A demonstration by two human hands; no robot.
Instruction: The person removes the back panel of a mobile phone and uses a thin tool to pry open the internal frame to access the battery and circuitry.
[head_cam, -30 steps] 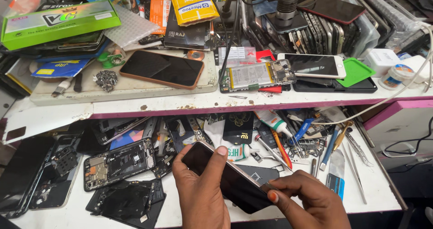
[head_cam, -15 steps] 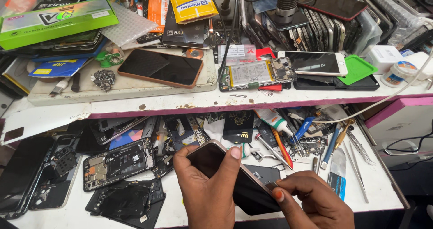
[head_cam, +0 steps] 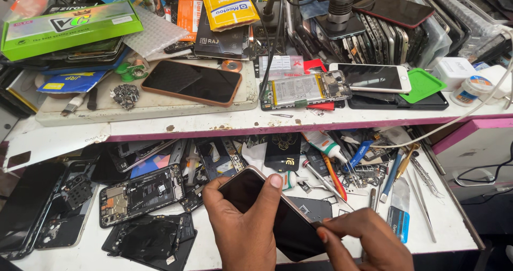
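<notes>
A: Right, down at the near edge of the white lower worktop (head_cam: 454, 233): a dark, glossy-screened smartphone with a thin metallic rim (head_cam: 267, 209), tilted, top corner up and to the left, lower end toward the bottom right.

B: Held how?

A: Cradled from beneath by the left hand (head_cam: 246, 225), thumb (head_cam: 271, 188) pressed against the phone's upper right edge. Right hand (head_cam: 366, 244) pinched closed at the phone's lower right edge, fingertips right on the seam; whether anything thin sits between them, cannot tell.

B: And around the phone?

A: Just left of it, an opened phone body with bare circuit board and black battery (head_cam: 140, 193), lying flat. Below that, a black cracked back panel (head_cam: 152, 239). Right of the phone, a red-handled screwdriver (head_cam: 335, 177), metal tweezers (head_cam: 419, 201) and a small blue-and-clear packet (head_cam: 398, 209). Behind and above it, on the raised shelf, a dark-screened phone in a copper-coloured frame (head_cam: 192, 82) and an open phone with a silver battery showing (head_cam: 304, 89); further right, a white-framed phone (head_cam: 371, 77) beside a green square mat (head_cam: 422, 85).
</notes>
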